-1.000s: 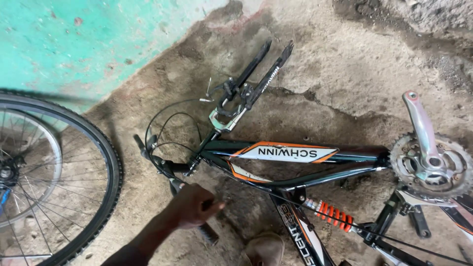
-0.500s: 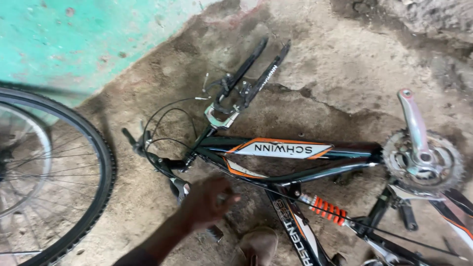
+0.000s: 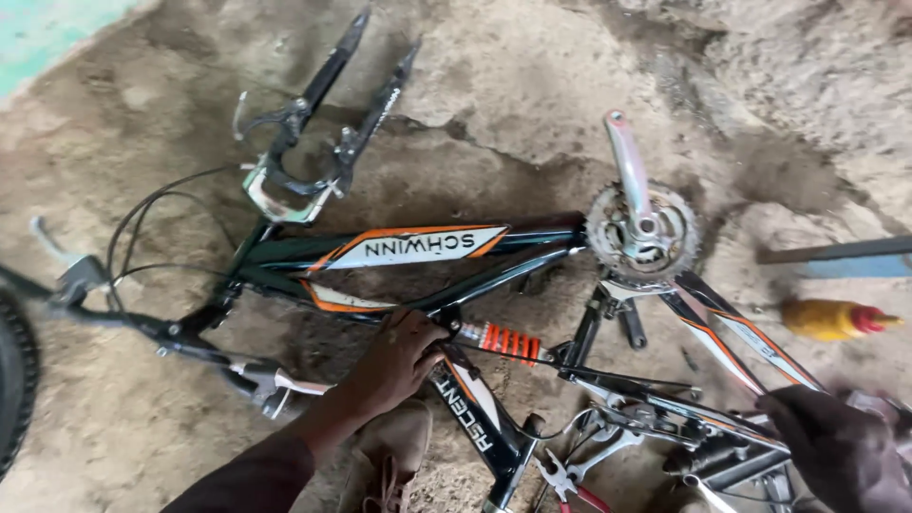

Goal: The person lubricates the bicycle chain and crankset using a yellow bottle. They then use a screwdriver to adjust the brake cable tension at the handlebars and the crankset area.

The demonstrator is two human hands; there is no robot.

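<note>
A bicycle frame (image 3: 418,249) — dark, with orange and white panels — lies on its side on the rough dirt-and-concrete ground (image 3: 532,104), its front fork (image 3: 332,104) pointing away toward the top of the view and its handlebar (image 3: 142,323) stretching out to the left with brake levers and looping cables. The left hand (image 3: 394,366) comes up from the bottom edge and rests on the frame where the tubes meet beside the orange coil spring (image 3: 502,342); its fingers are curled together over the tube, gripping it rather than spread. The right hand (image 3: 836,446) sits at the lower right corner, over the rear stays and the tangle of metal parts there; its fingers look bent and close together, but what, if anything, they clasp cannot be told. The chainring and crank arm (image 3: 638,223) stand up from the middle of the frame, the silver crank pointing toward the top. A yellow bottle with a red tip (image 3: 836,319) lies on the ground to the right, well apart from both hands, and red-handled pliers (image 3: 570,484) lie near the bottom edge, between the two hands. A tyre's edge (image 3: 11,380) shows at the far left — only a sliver of it.
</note>
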